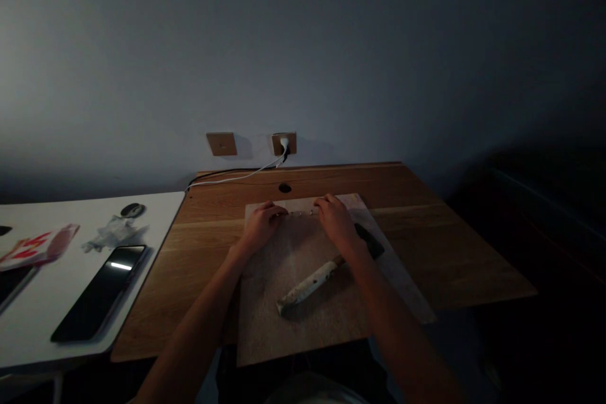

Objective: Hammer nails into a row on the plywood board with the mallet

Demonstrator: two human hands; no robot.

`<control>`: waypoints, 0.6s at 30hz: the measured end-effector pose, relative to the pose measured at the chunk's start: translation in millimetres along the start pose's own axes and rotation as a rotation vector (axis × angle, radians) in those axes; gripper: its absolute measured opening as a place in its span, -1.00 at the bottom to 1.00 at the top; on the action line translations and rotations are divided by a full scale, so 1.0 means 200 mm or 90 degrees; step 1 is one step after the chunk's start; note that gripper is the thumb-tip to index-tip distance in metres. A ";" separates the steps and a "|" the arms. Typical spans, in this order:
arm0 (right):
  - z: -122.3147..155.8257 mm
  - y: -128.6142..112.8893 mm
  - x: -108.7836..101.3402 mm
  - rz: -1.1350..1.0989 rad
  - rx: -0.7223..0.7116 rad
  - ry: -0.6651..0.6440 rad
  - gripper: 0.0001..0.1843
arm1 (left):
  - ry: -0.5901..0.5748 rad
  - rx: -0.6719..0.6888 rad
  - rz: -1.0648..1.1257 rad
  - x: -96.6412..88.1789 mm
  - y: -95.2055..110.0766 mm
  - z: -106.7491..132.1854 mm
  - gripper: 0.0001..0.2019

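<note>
Observed small, partly bright pieces [300,213] in a short row near the far edge of the board [265,334], itself laid on the tabletop [454,259]. Located between left hand [262,224] and right hand [335,221]; too small to identify. Noted curled fingers at either end of the row; cannot tell for either grip whether clamped on a piece or merely resting beside one. Judged light, probably hard, prone to roll or skid if knocked. Recommend pinching by the ends, thumb against fingertip, with little force; cannot rule out brittleness. Recorded also a tool [310,284] lying diagonally, with pale handle toward the board's near-left corner and dark head by its right edge. Rated stiff, probably head-heavy; best taken by the handle.
</note>
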State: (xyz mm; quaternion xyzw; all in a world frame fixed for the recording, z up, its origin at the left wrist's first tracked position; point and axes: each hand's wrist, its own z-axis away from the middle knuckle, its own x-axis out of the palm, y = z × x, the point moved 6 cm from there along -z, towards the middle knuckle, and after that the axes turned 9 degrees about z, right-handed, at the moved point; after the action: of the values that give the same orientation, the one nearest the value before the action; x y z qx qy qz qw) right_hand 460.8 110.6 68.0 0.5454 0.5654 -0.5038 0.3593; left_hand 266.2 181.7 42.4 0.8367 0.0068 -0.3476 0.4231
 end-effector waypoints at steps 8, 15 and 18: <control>0.01 0.02 0.01 0.027 0.012 -0.023 -0.61 | 0.008 -0.054 0.062 0.00 -0.04 -0.01 -0.67; 0.01 0.02 0.02 0.028 0.016 -0.055 -0.63 | -0.063 -0.078 0.018 -0.01 -0.06 -0.07 -0.88; 0.01 0.01 0.02 0.030 0.017 -0.064 -0.62 | -0.166 -0.080 -0.019 -0.03 -0.05 -0.13 -0.88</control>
State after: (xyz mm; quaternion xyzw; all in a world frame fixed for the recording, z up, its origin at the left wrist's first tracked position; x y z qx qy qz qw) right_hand 461.9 108.8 63.4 0.5375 0.5266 -0.5296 0.3916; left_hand 274.0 209.1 49.1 0.7559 -0.0138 -0.4588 0.4668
